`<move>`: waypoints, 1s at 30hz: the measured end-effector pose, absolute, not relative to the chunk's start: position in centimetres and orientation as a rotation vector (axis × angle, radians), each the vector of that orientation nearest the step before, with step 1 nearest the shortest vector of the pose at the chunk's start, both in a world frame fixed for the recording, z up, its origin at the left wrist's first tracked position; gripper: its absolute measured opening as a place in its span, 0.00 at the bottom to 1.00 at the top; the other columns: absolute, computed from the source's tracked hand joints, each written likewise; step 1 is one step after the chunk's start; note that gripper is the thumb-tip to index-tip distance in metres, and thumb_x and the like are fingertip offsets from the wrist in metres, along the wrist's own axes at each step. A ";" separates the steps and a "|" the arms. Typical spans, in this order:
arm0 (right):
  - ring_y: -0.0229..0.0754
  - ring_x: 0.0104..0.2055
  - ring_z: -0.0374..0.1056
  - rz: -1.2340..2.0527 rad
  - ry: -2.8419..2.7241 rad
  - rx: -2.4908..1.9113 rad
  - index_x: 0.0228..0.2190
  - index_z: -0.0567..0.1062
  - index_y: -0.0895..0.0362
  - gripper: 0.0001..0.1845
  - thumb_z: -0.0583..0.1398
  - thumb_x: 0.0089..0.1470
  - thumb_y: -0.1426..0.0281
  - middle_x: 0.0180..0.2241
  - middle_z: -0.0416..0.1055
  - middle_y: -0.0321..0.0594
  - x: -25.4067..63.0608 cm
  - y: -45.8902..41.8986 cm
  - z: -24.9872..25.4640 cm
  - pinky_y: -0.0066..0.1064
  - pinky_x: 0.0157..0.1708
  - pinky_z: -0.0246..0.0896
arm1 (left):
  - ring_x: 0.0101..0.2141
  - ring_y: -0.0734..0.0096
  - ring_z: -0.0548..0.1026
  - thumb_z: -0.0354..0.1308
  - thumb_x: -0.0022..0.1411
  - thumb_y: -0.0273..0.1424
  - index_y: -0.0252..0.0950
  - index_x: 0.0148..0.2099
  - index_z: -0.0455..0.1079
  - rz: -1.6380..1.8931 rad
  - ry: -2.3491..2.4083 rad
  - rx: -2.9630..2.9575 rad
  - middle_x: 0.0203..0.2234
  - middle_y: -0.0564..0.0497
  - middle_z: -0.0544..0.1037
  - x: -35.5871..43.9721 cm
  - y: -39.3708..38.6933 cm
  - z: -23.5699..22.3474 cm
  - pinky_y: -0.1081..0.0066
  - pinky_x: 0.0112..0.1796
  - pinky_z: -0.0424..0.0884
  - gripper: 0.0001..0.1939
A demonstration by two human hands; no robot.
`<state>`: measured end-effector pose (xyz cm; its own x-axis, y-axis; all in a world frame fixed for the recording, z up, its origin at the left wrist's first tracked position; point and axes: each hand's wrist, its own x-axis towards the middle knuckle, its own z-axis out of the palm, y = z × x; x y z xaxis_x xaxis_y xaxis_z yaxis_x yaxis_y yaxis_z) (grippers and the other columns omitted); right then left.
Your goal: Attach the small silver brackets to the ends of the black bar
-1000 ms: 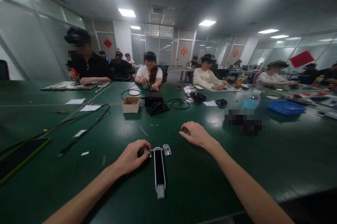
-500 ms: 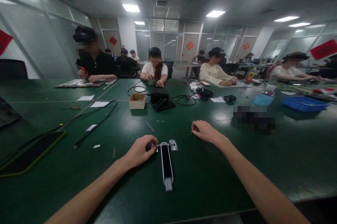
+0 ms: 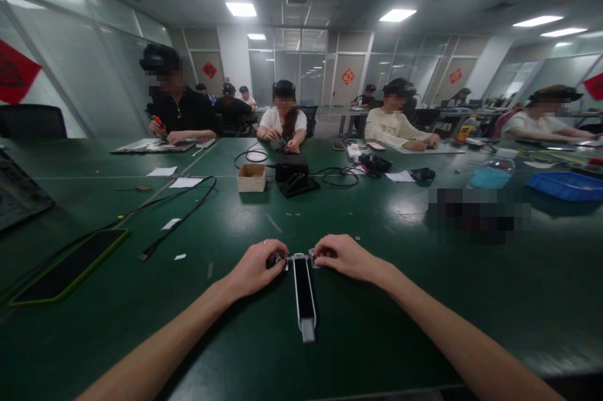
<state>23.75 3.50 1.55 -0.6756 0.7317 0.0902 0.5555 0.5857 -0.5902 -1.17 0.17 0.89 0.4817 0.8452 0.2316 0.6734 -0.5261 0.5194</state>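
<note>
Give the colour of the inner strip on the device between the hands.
The inner strip is black, showing best in the head view.

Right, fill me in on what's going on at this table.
A person has both bare hands at the far end of a slim black-and-white piece lying on the green table. The left hand has its fingers at the metal fitting on one side, the right hand at the one opposite; how firmly is hard to tell. Beyond stands a small open box, and co-workers sit across the table.

Dimly lit, bright ceiling panels (image 3: 398,15), glare on green tabletop (image 3: 409,210), edges stretched
</note>
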 end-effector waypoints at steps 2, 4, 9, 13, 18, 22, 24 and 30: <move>0.37 0.34 0.67 0.767 -2.460 -1.052 0.35 0.75 0.58 0.06 0.61 0.55 0.69 0.35 0.72 0.38 23.7 3.6 1.2 0.28 0.34 0.63 | 0.29 0.71 0.71 0.53 0.59 0.27 0.36 0.40 0.69 0.651 1.274 2.376 0.32 0.52 0.75 -1.2 0.2 0.9 0.72 0.32 0.68 0.07; 0.37 0.34 0.67 0.777 -2.434 -1.051 0.35 0.76 0.58 0.06 0.62 0.54 0.69 0.34 0.72 0.38 23.7 3.7 1.1 0.28 0.35 0.63 | 0.29 0.71 0.71 0.53 0.59 0.27 0.36 0.40 0.69 0.642 1.280 2.372 0.32 0.52 0.75 -1.1 0.2 0.9 0.72 0.32 0.68 0.07; 0.36 0.32 0.67 0.841 -2.409 -1.024 0.35 0.76 0.59 0.08 0.64 0.52 0.68 0.33 0.73 0.37 23.7 3.7 1.1 0.27 0.33 0.63 | 0.29 0.71 0.71 0.53 0.59 0.27 0.36 0.40 0.69 0.659 1.289 2.383 0.31 0.52 0.75 -1.2 0.4 0.5 0.72 0.32 0.68 0.07; 0.35 0.31 0.67 0.852 -2.401 -1.034 0.36 0.76 0.59 0.08 0.62 0.54 0.69 0.33 0.72 0.37 23.7 3.6 1.2 0.27 0.32 0.63 | 0.29 0.72 0.71 0.53 0.59 0.27 0.36 0.41 0.69 0.673 1.281 2.385 0.31 0.53 0.75 -1.2 0.4 0.4 0.72 0.32 0.68 0.07; 0.36 0.34 0.66 0.744 -2.459 -1.014 0.35 0.76 0.58 0.07 0.61 0.56 0.68 0.35 0.72 0.38 23.8 3.6 1.1 0.29 0.35 0.63 | 0.29 0.72 0.71 0.53 0.60 0.27 0.36 0.41 0.69 0.658 1.285 2.379 0.31 0.53 0.74 -1.2 0.3 0.5 0.72 0.31 0.67 0.07; 0.38 0.37 0.66 0.700 -2.492 -0.985 0.36 0.76 0.57 0.08 0.58 0.58 0.68 0.36 0.72 0.38 23.8 3.7 1.1 0.30 0.38 0.62 | 0.29 0.72 0.71 0.53 0.60 0.28 0.36 0.41 0.69 0.661 1.277 2.366 0.32 0.52 0.74 -1.3 0.4 0.5 0.72 0.31 0.67 0.07; 0.38 0.38 0.67 0.718 -2.494 -0.969 0.37 0.76 0.57 0.09 0.58 0.58 0.68 0.37 0.72 0.39 23.9 3.6 1.2 0.31 0.39 0.62 | 0.29 0.72 0.71 0.53 0.60 0.28 0.36 0.41 0.69 0.663 1.272 2.366 0.32 0.52 0.74 -1.3 0.3 0.5 0.72 0.31 0.67 0.07; 0.37 0.36 0.68 0.847 -2.390 -1.067 0.38 0.76 0.57 0.09 0.59 0.57 0.66 0.36 0.73 0.38 23.8 3.6 1.2 0.28 0.35 0.63 | 0.29 0.71 0.71 0.52 0.60 0.28 0.36 0.40 0.69 0.623 1.314 2.367 0.31 0.52 0.74 -1.1 0.0 1.1 0.73 0.31 0.67 0.07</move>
